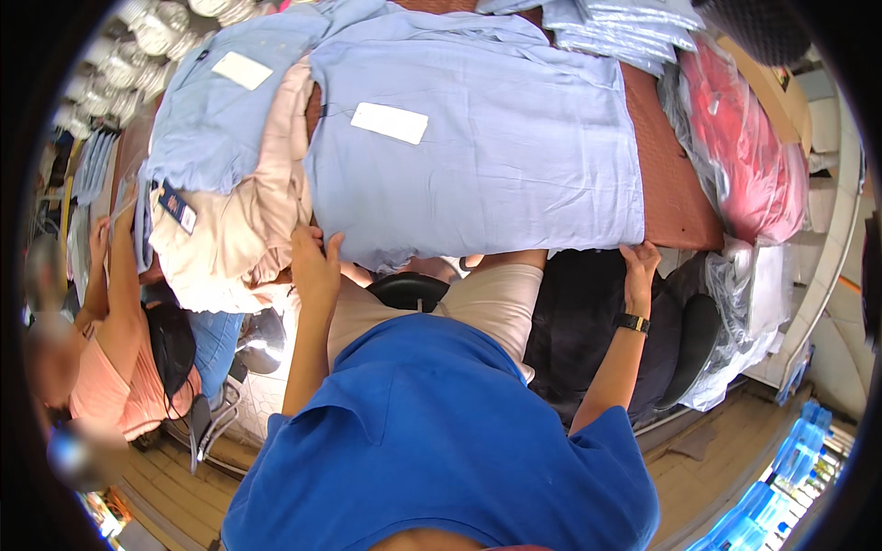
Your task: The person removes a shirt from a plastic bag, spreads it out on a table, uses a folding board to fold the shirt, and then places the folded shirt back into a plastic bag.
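A light blue shirt [514, 147] lies spread across the table in front of me, with a blank white tag [390, 123] near its left edge. My left hand [315, 268] is at the near left corner, its thumb and fingers closed around the cloth edge. At the near right corner, the fingertips of my right hand [640, 264] pinch the hem. The near edge of the shirt hangs slightly over the table edge, above my lap. Left of it lies another light blue shirt [207, 115] with a white tag, on top of a beige garment [220, 239] with a dark tag.
Folded blue garments in clear bags [625, 28] are stacked at the far right. Beside them, red garments in plastic [744, 147] lie along the brown table [675, 197]. A person in a peach top [133, 376] sits at my left. A black chair [588, 321] stands at my right.
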A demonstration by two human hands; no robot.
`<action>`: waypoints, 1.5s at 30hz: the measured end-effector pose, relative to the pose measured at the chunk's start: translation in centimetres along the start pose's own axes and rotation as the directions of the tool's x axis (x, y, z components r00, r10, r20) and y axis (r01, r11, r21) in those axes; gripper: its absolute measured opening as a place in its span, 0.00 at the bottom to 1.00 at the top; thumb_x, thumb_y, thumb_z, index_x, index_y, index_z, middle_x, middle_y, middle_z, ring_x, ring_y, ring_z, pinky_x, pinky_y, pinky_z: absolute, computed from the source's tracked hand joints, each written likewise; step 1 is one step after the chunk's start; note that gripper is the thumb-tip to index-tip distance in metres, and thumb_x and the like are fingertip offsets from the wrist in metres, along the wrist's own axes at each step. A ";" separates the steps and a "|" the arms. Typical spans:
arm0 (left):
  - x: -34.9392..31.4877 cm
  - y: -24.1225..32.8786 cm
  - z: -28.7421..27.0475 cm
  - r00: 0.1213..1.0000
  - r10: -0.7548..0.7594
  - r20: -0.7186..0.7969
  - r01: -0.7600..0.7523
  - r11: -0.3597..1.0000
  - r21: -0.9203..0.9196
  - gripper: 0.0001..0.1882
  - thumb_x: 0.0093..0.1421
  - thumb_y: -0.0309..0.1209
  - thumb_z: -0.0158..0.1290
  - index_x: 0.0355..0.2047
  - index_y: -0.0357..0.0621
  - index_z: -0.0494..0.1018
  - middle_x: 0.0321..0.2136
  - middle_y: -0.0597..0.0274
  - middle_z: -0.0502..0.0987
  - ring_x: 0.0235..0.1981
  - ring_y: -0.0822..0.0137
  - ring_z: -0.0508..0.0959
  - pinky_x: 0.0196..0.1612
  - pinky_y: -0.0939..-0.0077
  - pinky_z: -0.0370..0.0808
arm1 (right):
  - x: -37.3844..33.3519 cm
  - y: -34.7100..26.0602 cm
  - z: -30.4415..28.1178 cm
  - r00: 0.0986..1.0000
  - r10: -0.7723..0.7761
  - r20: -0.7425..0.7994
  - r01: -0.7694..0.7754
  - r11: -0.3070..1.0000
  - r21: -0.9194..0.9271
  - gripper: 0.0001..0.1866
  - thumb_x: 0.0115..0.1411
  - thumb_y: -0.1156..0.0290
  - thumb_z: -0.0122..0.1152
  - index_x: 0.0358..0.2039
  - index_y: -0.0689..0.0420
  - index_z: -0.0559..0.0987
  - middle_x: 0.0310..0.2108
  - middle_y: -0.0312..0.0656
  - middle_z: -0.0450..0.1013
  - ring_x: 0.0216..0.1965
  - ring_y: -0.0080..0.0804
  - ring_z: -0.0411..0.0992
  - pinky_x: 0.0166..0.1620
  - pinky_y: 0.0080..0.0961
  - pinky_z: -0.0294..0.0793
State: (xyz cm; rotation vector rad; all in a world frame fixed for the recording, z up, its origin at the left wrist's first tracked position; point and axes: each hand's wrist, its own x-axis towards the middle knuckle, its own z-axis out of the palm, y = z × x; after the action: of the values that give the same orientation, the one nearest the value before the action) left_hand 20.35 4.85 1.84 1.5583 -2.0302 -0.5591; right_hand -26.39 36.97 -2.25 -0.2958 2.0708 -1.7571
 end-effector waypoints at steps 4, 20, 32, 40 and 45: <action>-0.1 -1.5 0.4 0.994 0.108 -0.034 -0.110 0.992 -0.066 0.11 0.62 0.28 0.57 0.35 0.36 0.66 0.30 0.49 0.68 0.33 0.48 0.71 0.37 0.56 0.68 | 0.5 1.1 -1.0 0.999 -0.049 -0.009 0.043 0.949 -0.311 0.24 0.64 0.69 0.66 0.54 0.68 0.68 0.47 0.52 0.73 0.50 0.35 0.72 0.59 0.29 0.68; -1.7 1.5 -2.5 0.912 0.286 -0.295 -0.258 0.957 0.130 0.17 0.56 0.22 0.60 0.45 0.37 0.70 0.45 0.47 0.72 0.46 0.46 0.75 0.48 0.56 0.71 | -3.1 -1.8 1.0 0.717 -0.686 -0.122 0.102 0.277 -0.956 0.15 0.60 0.68 0.66 0.44 0.62 0.76 0.41 0.56 0.75 0.45 0.55 0.74 0.49 0.46 0.72; 16.5 8.2 7.4 0.716 0.416 0.561 -0.559 0.823 0.102 0.45 0.40 0.39 0.75 0.59 0.52 0.68 0.59 0.63 0.68 0.65 0.53 0.60 0.62 0.46 0.62 | 2.3 -5.2 22.1 0.691 -0.606 0.394 0.653 0.291 -0.699 0.31 0.61 0.56 0.65 0.62 0.55 0.70 0.62 0.54 0.62 0.61 0.59 0.60 0.59 0.56 0.63; 20.9 5.3 3.8 0.613 0.509 0.605 -0.560 0.820 -0.122 0.20 0.45 0.29 0.71 0.39 0.43 0.77 0.42 0.57 0.78 0.47 0.57 0.75 0.49 0.64 0.71 | -2.7 -8.3 32.3 0.495 -0.652 0.575 0.867 0.333 -0.370 0.27 0.56 0.68 0.69 0.57 0.54 0.74 0.56 0.53 0.66 0.55 0.57 0.63 0.55 0.51 0.68; 23.3 5.9 -6.1 0.736 0.595 0.325 -0.518 0.802 -0.297 0.10 0.51 0.25 0.64 0.35 0.41 0.78 0.33 0.56 0.79 0.37 0.59 0.78 0.43 0.66 0.73 | -2.7 -9.2 38.9 0.329 -0.670 0.665 0.940 0.302 -0.161 0.18 0.53 0.74 0.68 0.46 0.56 0.80 0.46 0.48 0.72 0.49 0.54 0.66 0.52 0.47 0.70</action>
State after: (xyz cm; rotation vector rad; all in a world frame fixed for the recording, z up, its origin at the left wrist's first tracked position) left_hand 14.94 -16.27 13.66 0.6748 -2.5147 -0.8432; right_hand -7.92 1.72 2.34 -2.1672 2.0245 -1.1497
